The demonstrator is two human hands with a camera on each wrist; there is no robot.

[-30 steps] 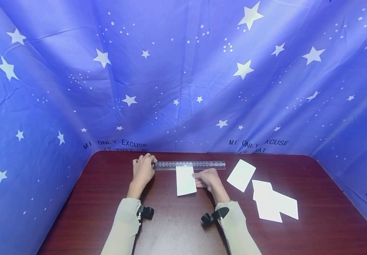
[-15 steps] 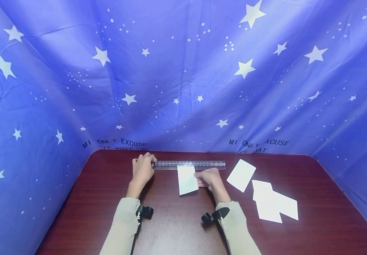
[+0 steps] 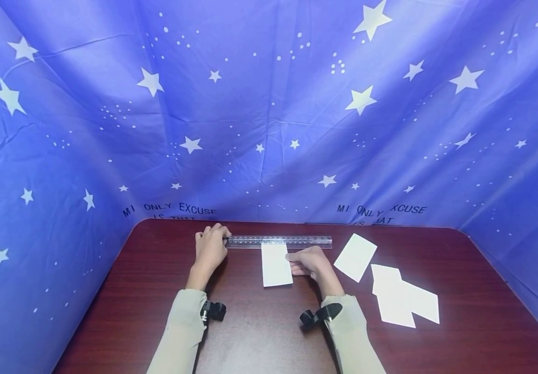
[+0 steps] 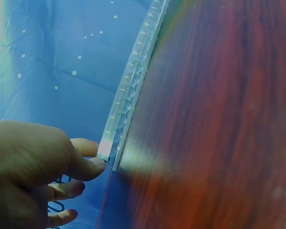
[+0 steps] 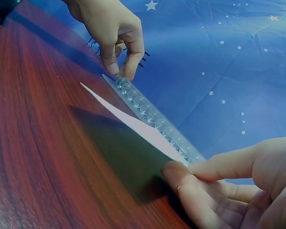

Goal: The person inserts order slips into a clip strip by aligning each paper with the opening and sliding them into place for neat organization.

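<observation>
A person's left hand [image 3: 211, 251] has the end of a clear ruler [image 3: 306, 241] pinched between thumb and forefinger, the other fingers bent and clear of it. The ruler lies along the back of the table [image 3: 259, 332]; its markings are too small to read, and the left wrist view cuts off its far end.

The right hand [image 3: 313, 261] pinches a white card [image 3: 276, 266] by its right edge, thumb on top and fingers below — a tight, nearly closed grip. The card is at the middle of the ruler, its top edge meeting the ruler's near side; whether it slips underneath I can't tell. From the right wrist it shows as a thin slanted sliver, raised off the wood with a dark shadow below.

To the right lies a loose card [image 3: 355, 257], and beside it a white pile [image 3: 397, 298] of overlapping cards — they blend together, so I can't count them. Both sleeves [image 3: 175, 327] run out at the bottom. Behind hangs a starry blue cloth [image 3: 269, 104], its lowest line of lettering partly hidden at the table's edge.
</observation>
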